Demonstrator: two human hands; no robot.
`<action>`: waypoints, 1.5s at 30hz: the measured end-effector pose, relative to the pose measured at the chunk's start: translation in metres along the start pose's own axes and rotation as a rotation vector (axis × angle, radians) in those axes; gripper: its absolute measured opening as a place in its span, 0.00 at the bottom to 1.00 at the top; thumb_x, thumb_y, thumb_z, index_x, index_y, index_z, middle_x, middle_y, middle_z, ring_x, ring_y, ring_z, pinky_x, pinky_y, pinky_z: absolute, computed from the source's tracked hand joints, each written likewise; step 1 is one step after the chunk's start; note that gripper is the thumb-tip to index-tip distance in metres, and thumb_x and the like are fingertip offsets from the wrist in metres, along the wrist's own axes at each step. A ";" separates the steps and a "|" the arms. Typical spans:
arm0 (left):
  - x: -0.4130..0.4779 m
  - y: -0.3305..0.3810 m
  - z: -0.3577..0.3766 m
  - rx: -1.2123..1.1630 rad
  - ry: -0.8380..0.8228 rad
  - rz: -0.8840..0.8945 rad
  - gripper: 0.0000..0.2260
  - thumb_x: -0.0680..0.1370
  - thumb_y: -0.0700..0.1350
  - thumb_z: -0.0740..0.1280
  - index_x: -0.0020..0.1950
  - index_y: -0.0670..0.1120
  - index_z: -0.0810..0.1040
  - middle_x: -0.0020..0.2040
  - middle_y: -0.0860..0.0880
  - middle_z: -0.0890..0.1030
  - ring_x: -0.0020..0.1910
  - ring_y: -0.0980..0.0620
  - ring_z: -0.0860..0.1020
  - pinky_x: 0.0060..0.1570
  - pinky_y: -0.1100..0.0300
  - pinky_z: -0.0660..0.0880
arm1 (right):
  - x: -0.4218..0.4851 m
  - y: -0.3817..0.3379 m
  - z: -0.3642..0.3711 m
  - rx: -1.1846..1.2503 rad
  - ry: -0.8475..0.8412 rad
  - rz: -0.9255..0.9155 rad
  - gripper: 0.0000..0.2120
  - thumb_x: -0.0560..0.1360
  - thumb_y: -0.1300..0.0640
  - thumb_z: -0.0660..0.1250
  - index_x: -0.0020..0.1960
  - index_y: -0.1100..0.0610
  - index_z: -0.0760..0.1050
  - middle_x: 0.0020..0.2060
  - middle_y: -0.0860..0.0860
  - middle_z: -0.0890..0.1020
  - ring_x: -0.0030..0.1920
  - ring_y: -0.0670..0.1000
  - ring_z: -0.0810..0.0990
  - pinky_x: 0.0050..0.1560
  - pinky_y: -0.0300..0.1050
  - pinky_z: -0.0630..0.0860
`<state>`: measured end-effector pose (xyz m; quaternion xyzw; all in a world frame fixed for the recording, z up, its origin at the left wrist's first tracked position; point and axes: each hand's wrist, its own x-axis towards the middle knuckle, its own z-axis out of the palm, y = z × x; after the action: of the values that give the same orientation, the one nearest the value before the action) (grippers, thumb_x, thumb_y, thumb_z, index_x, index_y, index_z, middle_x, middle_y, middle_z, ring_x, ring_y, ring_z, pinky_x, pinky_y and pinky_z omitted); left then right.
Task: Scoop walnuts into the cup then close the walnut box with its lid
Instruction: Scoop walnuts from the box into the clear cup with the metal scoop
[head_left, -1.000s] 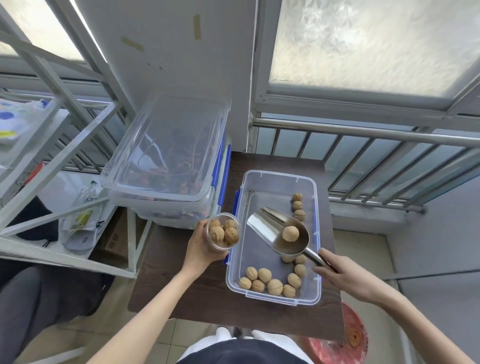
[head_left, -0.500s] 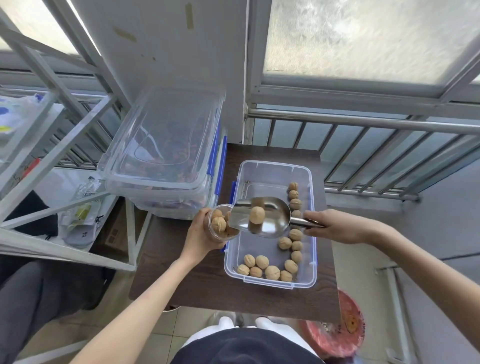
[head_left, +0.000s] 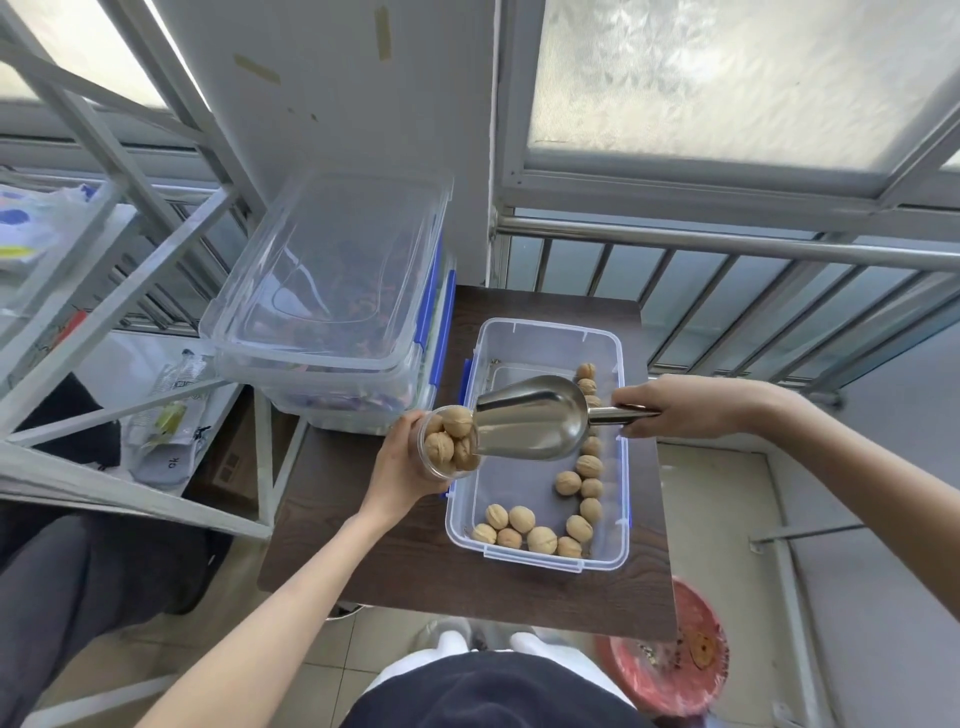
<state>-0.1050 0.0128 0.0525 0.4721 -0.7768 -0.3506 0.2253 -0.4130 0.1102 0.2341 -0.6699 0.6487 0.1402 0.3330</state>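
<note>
The scoop (head_left: 524, 423) has tipped over the cup (head_left: 448, 444); its walnut (head_left: 457, 421) is now inside, filling it. Left hand (head_left: 402, 467) fingers wrap the cup, right hand (head_left: 685, 408) fingers grip the scoop handle; the lid likely comes next.

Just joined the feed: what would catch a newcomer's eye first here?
The steel scoop, held by the right hand, tipped mouth-first against the cup of walnuts in the left hand. Below it, the open walnut box on the dark table, nuts along its near and right sides.
</note>
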 end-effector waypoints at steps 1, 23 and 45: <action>0.000 0.000 0.000 0.002 -0.002 0.002 0.36 0.57 0.49 0.81 0.59 0.52 0.67 0.56 0.55 0.78 0.53 0.56 0.77 0.52 0.65 0.72 | -0.001 0.001 -0.002 0.000 -0.001 0.001 0.15 0.78 0.51 0.62 0.35 0.44 0.62 0.32 0.45 0.71 0.33 0.46 0.69 0.38 0.44 0.66; -0.009 0.010 0.006 -0.066 0.140 -0.216 0.36 0.58 0.46 0.81 0.61 0.49 0.68 0.54 0.56 0.73 0.53 0.57 0.74 0.53 0.63 0.69 | 0.125 -0.027 0.148 0.788 0.357 0.524 0.11 0.79 0.56 0.57 0.55 0.64 0.69 0.56 0.64 0.78 0.55 0.62 0.76 0.46 0.48 0.67; -0.019 -0.038 0.007 -0.237 0.185 -0.395 0.34 0.58 0.41 0.82 0.55 0.53 0.67 0.52 0.52 0.77 0.52 0.54 0.76 0.53 0.62 0.68 | 0.187 -0.054 0.174 1.077 0.297 0.673 0.27 0.80 0.60 0.53 0.75 0.63 0.48 0.67 0.64 0.70 0.59 0.62 0.75 0.54 0.56 0.78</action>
<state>-0.0786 0.0205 0.0188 0.6153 -0.5989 -0.4318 0.2761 -0.2967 0.0710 0.0040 -0.1820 0.8416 -0.2018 0.4668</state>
